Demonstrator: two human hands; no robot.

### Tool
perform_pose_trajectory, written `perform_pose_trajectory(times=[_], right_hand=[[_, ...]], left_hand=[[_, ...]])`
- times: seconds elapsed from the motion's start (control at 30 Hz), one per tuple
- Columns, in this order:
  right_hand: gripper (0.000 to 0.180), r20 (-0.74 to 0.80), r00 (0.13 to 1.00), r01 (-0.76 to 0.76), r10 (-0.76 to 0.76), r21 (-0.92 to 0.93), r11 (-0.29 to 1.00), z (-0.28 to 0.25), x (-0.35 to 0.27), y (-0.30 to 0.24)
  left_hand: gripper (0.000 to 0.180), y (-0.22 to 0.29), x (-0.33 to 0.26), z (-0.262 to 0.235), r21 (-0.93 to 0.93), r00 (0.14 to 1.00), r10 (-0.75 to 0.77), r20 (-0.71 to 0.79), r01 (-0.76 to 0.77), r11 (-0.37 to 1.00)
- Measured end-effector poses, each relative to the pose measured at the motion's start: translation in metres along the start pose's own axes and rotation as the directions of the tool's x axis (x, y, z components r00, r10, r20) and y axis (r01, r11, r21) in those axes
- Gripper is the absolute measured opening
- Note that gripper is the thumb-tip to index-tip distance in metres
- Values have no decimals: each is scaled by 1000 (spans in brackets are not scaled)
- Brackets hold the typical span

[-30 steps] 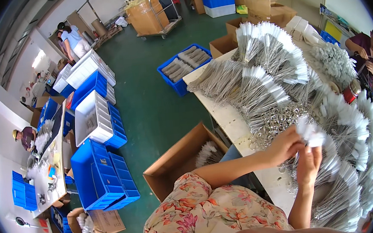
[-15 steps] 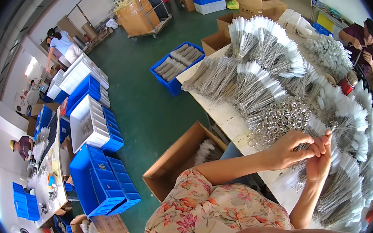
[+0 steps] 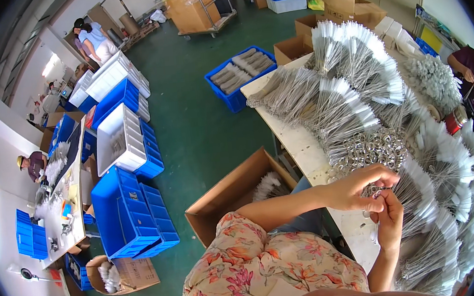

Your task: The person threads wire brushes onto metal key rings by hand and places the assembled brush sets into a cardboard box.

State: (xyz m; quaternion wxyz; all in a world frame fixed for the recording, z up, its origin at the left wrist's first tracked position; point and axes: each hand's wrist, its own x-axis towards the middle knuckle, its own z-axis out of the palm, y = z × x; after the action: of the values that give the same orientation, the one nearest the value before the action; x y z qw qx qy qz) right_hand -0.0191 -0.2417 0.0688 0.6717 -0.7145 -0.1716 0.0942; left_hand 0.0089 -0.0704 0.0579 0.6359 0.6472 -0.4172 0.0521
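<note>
Over the near edge of the table, my left hand (image 3: 350, 189) reaches in from the left, its thumb and forefinger pinched on a small metal ring (image 3: 376, 194). My right hand (image 3: 390, 220) comes up from below with curled fingers meeting the left fingertips at the same ring. Just under them some pale bristles and wire show, partly hidden by the right hand. Behind the hands lies a heap of shiny metal rings (image 3: 377, 147). Bundles of thin wire brushes (image 3: 415, 188) with white bristle tips lie right beside my right hand.
More wire brushes (image 3: 336, 110) are fanned over the table (image 3: 300, 147). An open cardboard box (image 3: 219, 198) stands left of the table, beside my left arm. A blue crate (image 3: 235, 99) of brushes sits on the floor. Blue bins (image 3: 124, 216) stack up at left. Another person (image 3: 472, 68) works at far right.
Both hands have moved left and slightly down, away from the brush tips to the front of the ring heap. The whole view has shifted a little.
</note>
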Motion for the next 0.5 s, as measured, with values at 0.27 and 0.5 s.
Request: perform_pose_trajectory(times=[0.27,0.5], right_hand=[[19,101,977,-203,190,142,969,-5,-23,1],[21,149,946,-316,287,245,916,-15,-44,12]], left_hand=[[22,3,-18,4,301,973,225,-61,-197,933],[26,-3,-25,26,378,913,398,-90,-339,861]])
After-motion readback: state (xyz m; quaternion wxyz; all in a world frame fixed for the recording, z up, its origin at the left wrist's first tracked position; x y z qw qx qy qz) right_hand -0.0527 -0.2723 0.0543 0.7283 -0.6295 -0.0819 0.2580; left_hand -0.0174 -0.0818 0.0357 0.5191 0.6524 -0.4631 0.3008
